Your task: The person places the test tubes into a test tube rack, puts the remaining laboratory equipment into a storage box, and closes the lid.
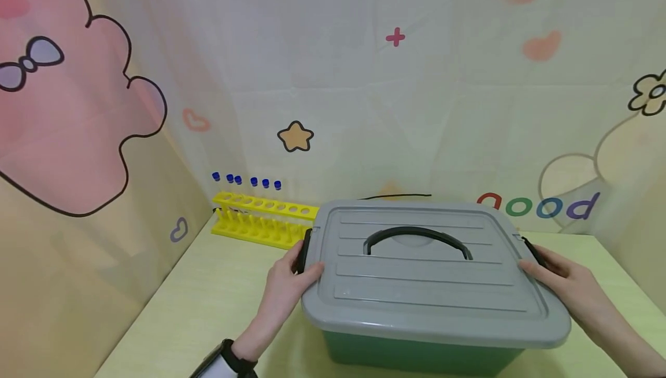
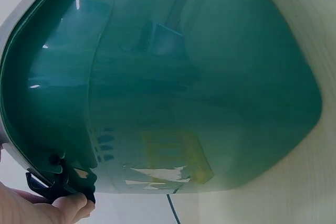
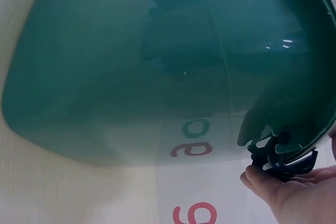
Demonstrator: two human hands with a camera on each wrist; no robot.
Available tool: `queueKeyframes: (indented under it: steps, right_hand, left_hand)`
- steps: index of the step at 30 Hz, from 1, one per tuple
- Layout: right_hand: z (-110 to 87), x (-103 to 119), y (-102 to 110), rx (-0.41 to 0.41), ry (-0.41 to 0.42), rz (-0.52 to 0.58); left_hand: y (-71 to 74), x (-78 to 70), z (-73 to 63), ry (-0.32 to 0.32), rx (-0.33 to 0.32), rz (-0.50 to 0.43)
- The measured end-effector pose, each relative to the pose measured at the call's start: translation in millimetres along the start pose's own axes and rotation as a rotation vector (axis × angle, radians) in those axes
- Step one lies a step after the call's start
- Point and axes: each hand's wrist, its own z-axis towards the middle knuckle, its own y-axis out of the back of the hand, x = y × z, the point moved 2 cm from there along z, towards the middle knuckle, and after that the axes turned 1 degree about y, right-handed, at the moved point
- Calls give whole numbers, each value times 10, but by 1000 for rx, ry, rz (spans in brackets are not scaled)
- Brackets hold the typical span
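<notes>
A storage box with a green translucent body [image 1: 416, 355] and a grey lid [image 1: 416, 282] stands on the table in the head view. A black carry handle [image 1: 418, 232] lies across the lid. My left hand [image 1: 288, 280] grips the box's left side at its black latch [image 1: 304, 251], thumb over the lid's edge. At the opposite side, my right hand [image 1: 564, 282] holds the other latch [image 1: 533, 252], its thumb also on the lid. Both wrist views show fingers curled under a latch, the left latch [image 2: 60, 182] and the right latch [image 3: 283, 161].
Behind the box to the left stands a yellow test tube rack [image 1: 260, 222], with several small blue caps [image 1: 254, 181] above it. A printed cloth [image 1: 364, 106] hangs behind the pale table [image 1: 198, 297]. Part of a thin dark line [image 1: 400, 196] shows behind the lid.
</notes>
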Motion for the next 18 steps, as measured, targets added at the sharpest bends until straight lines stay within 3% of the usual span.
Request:
queueKeyframes:
  steps: [13, 18]
  right_hand:
    - [40, -15, 12, -14, 68, -89]
    - [27, 72, 18, -19, 190, -212]
  left_hand:
    - [-1, -5, 53, -42, 21, 45]
    - [-22, -75, 64, -91, 66, 136]
